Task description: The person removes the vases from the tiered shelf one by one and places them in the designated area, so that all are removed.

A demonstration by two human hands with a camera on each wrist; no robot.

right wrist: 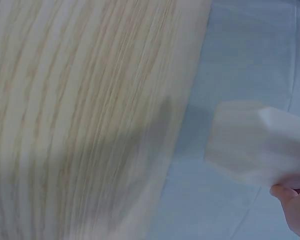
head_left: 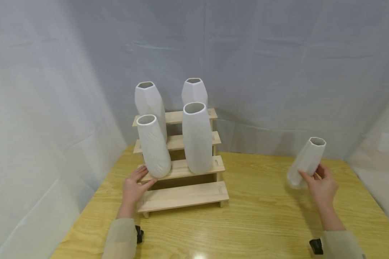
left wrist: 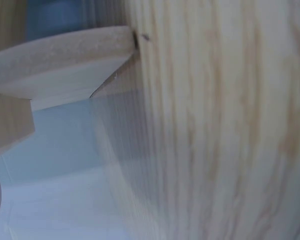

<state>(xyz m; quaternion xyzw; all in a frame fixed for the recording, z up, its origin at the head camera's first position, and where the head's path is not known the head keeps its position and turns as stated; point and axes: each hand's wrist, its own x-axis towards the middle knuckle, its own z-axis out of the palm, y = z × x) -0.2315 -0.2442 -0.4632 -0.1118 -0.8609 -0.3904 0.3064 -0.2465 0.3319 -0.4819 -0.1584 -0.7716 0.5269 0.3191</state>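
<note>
A small white faceted vase (head_left: 306,162) is gripped by my right hand (head_left: 324,187), tilted with its mouth up and to the right. In the right wrist view the same vase (right wrist: 260,142) is held up off the table, fingers at its side. My left hand (head_left: 134,185) rests at the left end of a stepped wooden rack (head_left: 184,198), on the second step from the bottom. Beside its fingers stands a white vase with a carved wavy pattern (head_left: 153,147). To the right on that step is a taller smooth white vase (head_left: 197,140).
Two faceted white vases, a left one (head_left: 149,99) and a right one (head_left: 194,91), stand farther back on the rack. The rack's lowest step is bare wood. A wood-grained table (head_left: 253,216) lies underneath, with pale sheets (head_left: 278,72) hanging behind and at the sides.
</note>
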